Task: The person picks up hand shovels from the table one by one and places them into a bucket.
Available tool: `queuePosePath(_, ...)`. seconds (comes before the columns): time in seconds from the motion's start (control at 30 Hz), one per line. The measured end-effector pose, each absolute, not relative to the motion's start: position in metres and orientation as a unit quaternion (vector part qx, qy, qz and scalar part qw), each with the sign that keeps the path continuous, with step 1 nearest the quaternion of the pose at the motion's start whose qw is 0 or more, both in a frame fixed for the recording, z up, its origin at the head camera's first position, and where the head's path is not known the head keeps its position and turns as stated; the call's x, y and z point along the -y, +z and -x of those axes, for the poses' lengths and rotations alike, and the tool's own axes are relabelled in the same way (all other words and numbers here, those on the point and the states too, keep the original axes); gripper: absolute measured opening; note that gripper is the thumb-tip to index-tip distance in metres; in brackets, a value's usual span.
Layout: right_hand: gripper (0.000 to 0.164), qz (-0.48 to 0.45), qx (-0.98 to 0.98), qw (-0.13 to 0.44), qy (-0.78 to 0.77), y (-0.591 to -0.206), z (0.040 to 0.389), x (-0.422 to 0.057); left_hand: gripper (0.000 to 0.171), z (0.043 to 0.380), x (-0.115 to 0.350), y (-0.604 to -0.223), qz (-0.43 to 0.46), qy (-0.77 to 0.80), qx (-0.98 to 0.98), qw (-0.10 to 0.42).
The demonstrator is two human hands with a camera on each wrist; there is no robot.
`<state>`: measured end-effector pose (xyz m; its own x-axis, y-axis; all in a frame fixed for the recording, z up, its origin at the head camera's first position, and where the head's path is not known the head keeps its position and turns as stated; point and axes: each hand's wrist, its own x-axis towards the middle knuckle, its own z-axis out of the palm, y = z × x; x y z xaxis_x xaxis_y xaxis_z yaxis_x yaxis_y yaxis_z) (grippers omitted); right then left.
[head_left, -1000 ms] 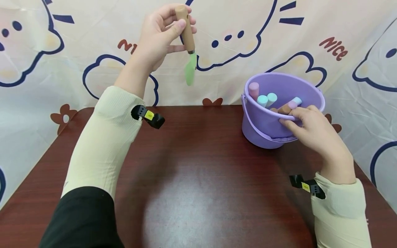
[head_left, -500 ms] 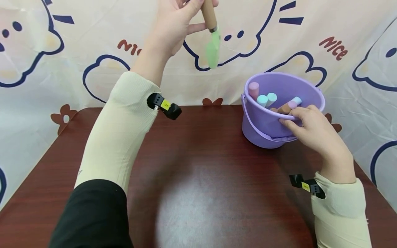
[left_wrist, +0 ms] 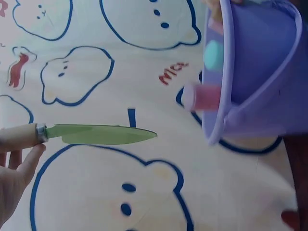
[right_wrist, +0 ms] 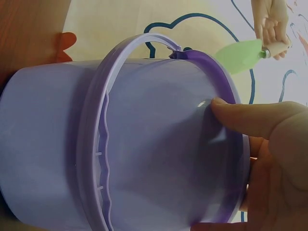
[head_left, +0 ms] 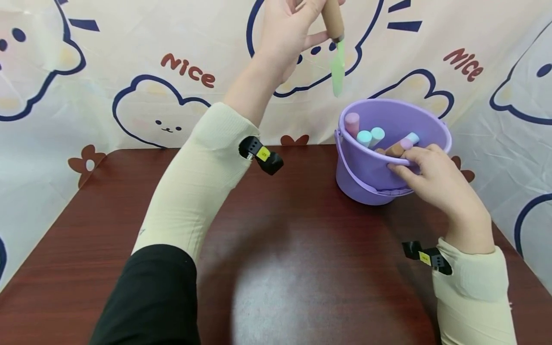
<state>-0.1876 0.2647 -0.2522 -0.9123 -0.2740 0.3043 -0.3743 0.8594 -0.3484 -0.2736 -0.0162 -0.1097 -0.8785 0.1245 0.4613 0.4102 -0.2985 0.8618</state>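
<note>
My left hand is raised at the back, pinching a knife by its wooden handle. The green blade points down, to the left of and slightly above a purple bucket. In the left wrist view the whole knife blade shows, apart from the bucket wall. My right hand grips the bucket's near right rim, thumb outside and fingers reaching over the edge. Inside the bucket stand several handles, among them a pink-tipped one and a cyan-tipped one; their lower ends are hidden.
The bucket stands at the back right of a dark reddish-brown table, its bail handle hanging down the front. A cream cloth with cartoon prints hangs close behind the table.
My left hand has carried the knife to the right and a little upward, nearer the bucket. The right hand and the bucket have stayed in place.
</note>
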Motion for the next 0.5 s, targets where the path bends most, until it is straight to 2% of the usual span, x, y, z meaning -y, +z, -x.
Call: queuePosePath(0.5, 0.021, -0.175, 0.956, 0.126, 0.199, -0.252, 0.187, -0.264, 0.035, 0.275, -0.017, -0.139, 0.212, -0.827, 0.515, 0.069)
